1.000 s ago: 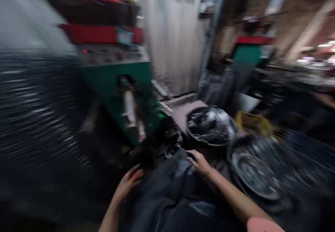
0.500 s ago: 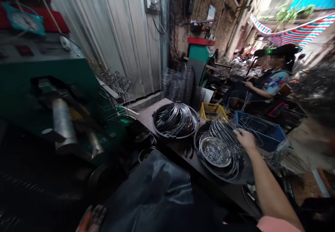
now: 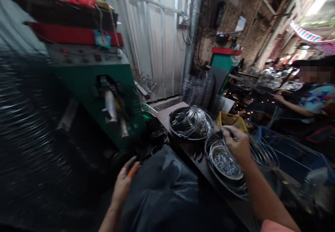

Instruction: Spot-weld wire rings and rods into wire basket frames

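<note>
Wire hoops (image 3: 263, 151), held: we see them fan out to the R side of the wrist, btwn the near basin (image 3: 207, 157) & the blue crate (image 3: 300, 155); b/c of blur, we can't tell whether they touch either. R hand (image 3: 237, 144), palm down above the near basin, has its grip closed on the hoops, fingers bent. L hand (image 3: 124, 181), well apart from R, is beside the dark apron (image 3: 162, 190), fingers part-curled; an orange item (image 3: 133, 169) shows at its fingers, & we can't tell if that grip grasps it or if it's worn.

Near basin, on the low tabletop (image 3: 169, 115): metal bowl (image 3: 237, 177) w/ many small metal pieces (image 3: 224, 160), more wire loops around it. Far basin (image 3: 192, 139), just beside: a tangle of shiny wire loops (image 3: 196, 118). Yellow crate (image 3: 222, 117) is behind, R of the far basin. L: green machine (image 3: 115, 73) w/ red upper band & a teal dial (image 3: 102, 38). Bkgd: stacked wire coils (image 3: 197, 87) by a corrugated metal wall (image 3: 157, 33); far R, a seated co-worker (image 3: 315, 97) in a patterned sleeve, orange sparks (image 3: 251, 112) nearby.
</note>
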`<state>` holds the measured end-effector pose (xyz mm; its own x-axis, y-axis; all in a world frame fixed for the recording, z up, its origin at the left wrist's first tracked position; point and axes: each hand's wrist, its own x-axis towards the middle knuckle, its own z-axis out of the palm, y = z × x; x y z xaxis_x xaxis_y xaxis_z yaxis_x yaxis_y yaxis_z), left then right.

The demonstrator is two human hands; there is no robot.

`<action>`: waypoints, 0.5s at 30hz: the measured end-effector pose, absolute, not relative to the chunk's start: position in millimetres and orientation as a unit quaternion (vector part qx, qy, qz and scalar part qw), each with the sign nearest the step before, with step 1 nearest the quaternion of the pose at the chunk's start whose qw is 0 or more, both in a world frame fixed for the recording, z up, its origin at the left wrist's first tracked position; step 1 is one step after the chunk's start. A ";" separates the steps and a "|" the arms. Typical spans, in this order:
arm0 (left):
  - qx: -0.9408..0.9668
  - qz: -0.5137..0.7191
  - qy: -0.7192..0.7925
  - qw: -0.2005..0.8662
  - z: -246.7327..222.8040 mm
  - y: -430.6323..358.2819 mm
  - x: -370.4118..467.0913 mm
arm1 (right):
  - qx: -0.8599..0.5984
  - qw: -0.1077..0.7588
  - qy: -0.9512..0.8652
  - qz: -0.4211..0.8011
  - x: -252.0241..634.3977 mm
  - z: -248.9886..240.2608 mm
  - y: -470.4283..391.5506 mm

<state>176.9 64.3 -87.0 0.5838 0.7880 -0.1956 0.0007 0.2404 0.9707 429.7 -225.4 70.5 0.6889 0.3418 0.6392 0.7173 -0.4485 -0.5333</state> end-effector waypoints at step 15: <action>0.455 0.415 0.468 0.634 -60.1 56.9 162.9 | -0.590 0.595 -0.342 0.425 289.6 -90.6 -30.1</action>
<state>162.9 56.9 -60.1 0.2179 0.9517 -0.2163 -0.1010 0.2424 0.9649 289.6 -30.1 -90.6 0.4041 0.9098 -0.0951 -0.1022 -0.0585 -0.9930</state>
